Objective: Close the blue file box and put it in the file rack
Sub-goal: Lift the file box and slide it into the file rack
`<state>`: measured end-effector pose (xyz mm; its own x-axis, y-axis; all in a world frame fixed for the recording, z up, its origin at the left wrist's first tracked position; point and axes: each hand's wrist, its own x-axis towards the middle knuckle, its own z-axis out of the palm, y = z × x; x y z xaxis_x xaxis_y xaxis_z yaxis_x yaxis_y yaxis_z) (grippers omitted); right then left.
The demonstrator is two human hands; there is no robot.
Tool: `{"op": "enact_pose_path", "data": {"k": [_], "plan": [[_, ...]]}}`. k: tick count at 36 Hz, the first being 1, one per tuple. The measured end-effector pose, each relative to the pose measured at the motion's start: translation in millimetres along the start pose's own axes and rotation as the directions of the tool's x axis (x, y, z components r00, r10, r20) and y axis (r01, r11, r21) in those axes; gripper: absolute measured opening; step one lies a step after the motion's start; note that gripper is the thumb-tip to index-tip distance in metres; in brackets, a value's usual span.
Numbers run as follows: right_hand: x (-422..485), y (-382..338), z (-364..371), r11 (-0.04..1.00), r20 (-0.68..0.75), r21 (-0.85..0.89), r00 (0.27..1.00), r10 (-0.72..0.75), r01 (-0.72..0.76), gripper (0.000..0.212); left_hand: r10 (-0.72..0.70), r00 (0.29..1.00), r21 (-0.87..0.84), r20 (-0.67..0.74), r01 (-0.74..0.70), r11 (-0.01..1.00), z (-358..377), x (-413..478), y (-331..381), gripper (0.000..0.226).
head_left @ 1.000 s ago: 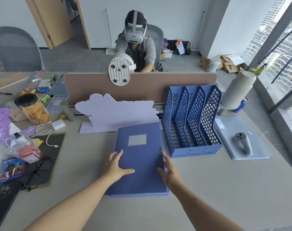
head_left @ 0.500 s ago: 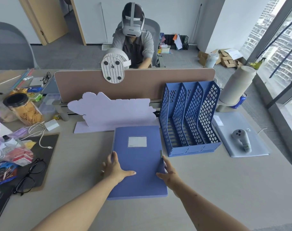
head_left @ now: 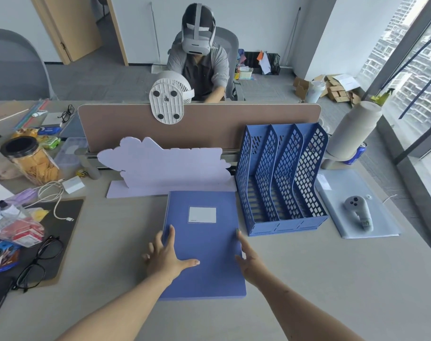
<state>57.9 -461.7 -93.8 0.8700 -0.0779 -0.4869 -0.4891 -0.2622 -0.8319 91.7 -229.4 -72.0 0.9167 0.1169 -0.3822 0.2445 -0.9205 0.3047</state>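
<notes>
Blue file box (head_left: 204, 244) lain flat, lid shut, pressed by spread left hand (head_left: 165, 257); right edge touched by flat right hand (head_left: 249, 261). File rack (head_left: 280, 178) stood beyond right hand.

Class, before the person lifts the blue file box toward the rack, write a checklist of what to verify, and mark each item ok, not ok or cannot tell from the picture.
1. Lid of the blue file box lies flat and closed: ok.
2. Clasp on its right edge is fastened: cannot tell.
3. Left hand rests flat on the cover, not gripping: not ok for lifting.
4. Right hand is at the right edge: ok.
5. The file rack has empty slots: ok.
6. Desk between box and rack is free of objects: ok.
</notes>
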Motion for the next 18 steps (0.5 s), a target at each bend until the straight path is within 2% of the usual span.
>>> {"op": "enact_pose_path", "data": {"k": [4, 8, 10, 12, 15, 18], "plan": [[7.3, -1.1, 3.8, 0.996, -0.064, -0.056, 0.995, 0.071, -0.075, 0.062, 0.006, 1.000, 0.029, -0.011, -0.006, 1.000, 0.3, 1.3, -0.6, 0.133], [6.1, -5.5, 3.2, 0.943, -0.061, -0.315, 0.994, 0.093, -0.107, 0.059, 0.017, 1.000, 0.035, -0.018, -0.016, 0.999, 1.4, 2.4, -0.7, 0.133], [7.4, -9.3, 2.6, 0.859, -0.048, -0.502, 0.995, 0.088, -0.100, 0.060, 0.023, 1.000, 0.038, -0.020, -0.022, 0.999, 2.0, 2.4, -1.2, 0.133], [8.1, -12.3, 5.7, 0.801, -0.066, -0.588, 0.993, 0.093, -0.114, 0.061, 0.024, 1.000, 0.034, -0.015, -0.023, 0.999, 1.7, 2.5, -2.1, 0.133], [8.8, -12.3, 9.1, 0.802, -0.072, -0.586, 0.993, 0.090, -0.115, 0.059, 0.012, 1.000, -0.011, 0.015, -0.012, 1.000, 0.0, 2.5, -2.8, 0.134], [1.7, -10.6, 11.4, 0.906, -0.063, -0.419, 0.997, 0.046, -0.069, 0.064, -0.001, 0.998, -0.127, 0.066, 0.009, 0.992, -1.7, 1.4, -5.4, 0.136]]}}
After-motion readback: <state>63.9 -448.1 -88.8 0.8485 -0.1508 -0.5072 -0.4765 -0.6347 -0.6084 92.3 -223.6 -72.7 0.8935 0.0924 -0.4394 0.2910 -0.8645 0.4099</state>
